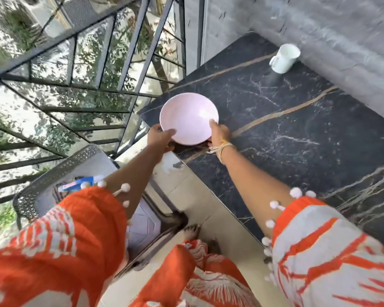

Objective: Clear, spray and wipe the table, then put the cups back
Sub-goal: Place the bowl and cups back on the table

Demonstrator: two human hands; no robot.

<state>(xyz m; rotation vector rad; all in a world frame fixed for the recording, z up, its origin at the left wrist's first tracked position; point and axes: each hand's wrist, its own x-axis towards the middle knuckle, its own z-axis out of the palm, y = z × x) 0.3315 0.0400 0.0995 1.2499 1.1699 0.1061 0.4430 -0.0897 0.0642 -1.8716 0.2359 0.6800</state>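
Two hands, left hand [159, 137], right hand [220, 132], gripping pink bowl [187, 117], seemingly mouth-up.

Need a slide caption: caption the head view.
Both hands hold a pink bowl over the black table's corner.

One head-worn wide-angle view looks steeply down from close above, tilted; the black marble table [297, 129] fills the frame's right, the balcony railing [75, 63] the upper left.

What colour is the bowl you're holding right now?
Pale pink, plain with no pattern; the bowl shows clearly in the head view, held over the table's corner.
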